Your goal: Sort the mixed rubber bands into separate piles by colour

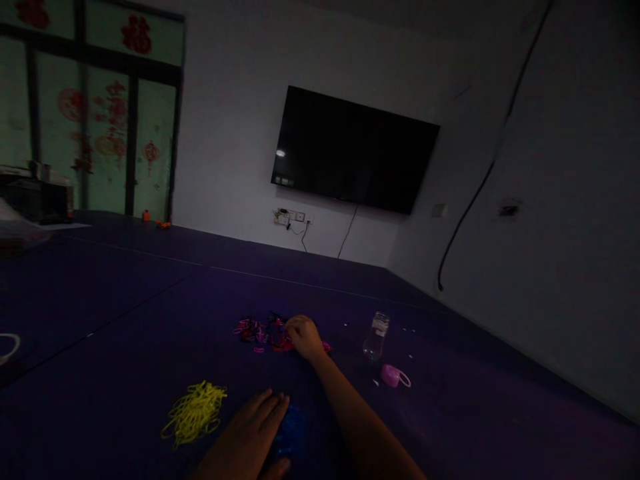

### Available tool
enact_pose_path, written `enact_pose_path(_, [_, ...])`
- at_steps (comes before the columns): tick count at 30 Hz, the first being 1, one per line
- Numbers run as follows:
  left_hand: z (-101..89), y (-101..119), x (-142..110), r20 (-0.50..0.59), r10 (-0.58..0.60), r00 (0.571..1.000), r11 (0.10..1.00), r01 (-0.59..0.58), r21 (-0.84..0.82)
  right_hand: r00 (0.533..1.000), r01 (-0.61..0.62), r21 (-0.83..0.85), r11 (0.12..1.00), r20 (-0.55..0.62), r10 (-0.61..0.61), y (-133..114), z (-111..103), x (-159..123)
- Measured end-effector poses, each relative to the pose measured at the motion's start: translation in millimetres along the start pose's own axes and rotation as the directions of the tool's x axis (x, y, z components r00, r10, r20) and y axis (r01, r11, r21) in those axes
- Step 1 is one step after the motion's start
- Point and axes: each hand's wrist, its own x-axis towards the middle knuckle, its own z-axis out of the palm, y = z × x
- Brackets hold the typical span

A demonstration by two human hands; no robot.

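My right hand reaches into a loose pile of pink, red and dark elastic bands. Its fingers are bent together over the bands, and the fingertips are too dim to show what they pinch. Closer to me, my left hand rests low with its fingers stretched out, beside a blue heap that it partly covers. To the left of that hand lies a bunch of yellow elastic bands.
On the right a clear bottle stands without a lid, near a pink cap with a loop. Small white scraps dot the purple surface. A white ring-like object is at the left edge. A television hangs on the far wall.
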Motion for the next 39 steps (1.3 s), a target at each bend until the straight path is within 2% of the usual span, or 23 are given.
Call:
enact_pose_path(8, [8.1, -10, 8, 0.039, -0.006, 0.999, 1.000, 0.007, -0.025, 0.998, 0.042, 0.006, 0.999, 0.053, -0.042, 3, 2, 0])
enact_pose_path(14, [9.4, -11, 5, -0.010, 0.031, 0.999, 0.999, -0.031, -0.033, 0.996, 0.041, -0.065, 0.997, 0.086, -0.036, 1, 4, 0])
enact_pose_path(18, [4.9, -6, 1, -0.047, 0.042, 0.998, 0.999, -0.043, -0.025, 0.997, 0.017, -0.017, 1.000, 0.073, -0.015, -1, 2, 0])
enact_pose_path(21, [0.1, -2, -1, -0.056, 0.047, 0.997, 0.998, -0.049, -0.026, 0.997, -0.071, 0.115, 0.991, 0.033, 0.068, -6, -4, 3])
enact_pose_path(23, [-1.9, -1, -2, -0.053, 0.037, 0.998, 0.999, -0.038, -0.024, 0.985, -0.174, 0.239, 0.955, 0.041, 0.169, -10, -11, 8])
enact_pose_path(25, [-2.0, 0, -2, -0.048, 0.024, 0.999, 0.999, -0.025, -0.027, 0.939, -0.343, 0.357, 0.869, 0.103, 0.329, -13, -20, 14])
enact_pose_path(26, [-1.3, -1, -2, -0.052, 0.017, 0.998, 0.999, -0.019, -0.032, 0.926, -0.376, 0.371, 0.849, 0.119, 0.358, -15, -26, 18])
enact_pose_path(29, [2.2, -1, -2, -0.094, -0.003, 0.996, 0.998, -0.002, -0.056, 0.900, -0.436, 0.386, 0.813, 0.218, 0.378, -21, -46, 24])
enact_pose_path(30, [3.0, -1, -3, -0.114, -0.014, 0.993, 0.998, 0.007, -0.064, 0.884, -0.461, 0.395, 0.794, 0.285, 0.371, -24, -54, 24])
enact_pose_path(32, [3.3, 2, -4, -0.152, -0.040, 0.988, 0.996, 0.028, -0.082, 0.772, -0.568, 0.422, 0.707, 0.572, 0.278, -33, -69, 23])
enact_pose_path(34, [1.6, 6, -6, -0.184, -0.061, 0.981, 0.994, 0.043, -0.100, 0.637, -0.635, 0.394, 0.664, 0.754, 0.162, -46, -80, 21])
enact_pose_path(36, [-1.1, 10, -7, -0.202, -0.078, 0.976, 0.992, 0.056, -0.116, 0.483, -0.666, 0.326, 0.670, 0.874, 0.055, -59, -86, 19])
enact_pose_path(39, [-3.5, 12, -7, -0.189, -0.091, 0.978, 0.990, 0.069, -0.122, 0.291, -0.672, 0.230, 0.704, 0.956, -0.034, -76, -85, 17])
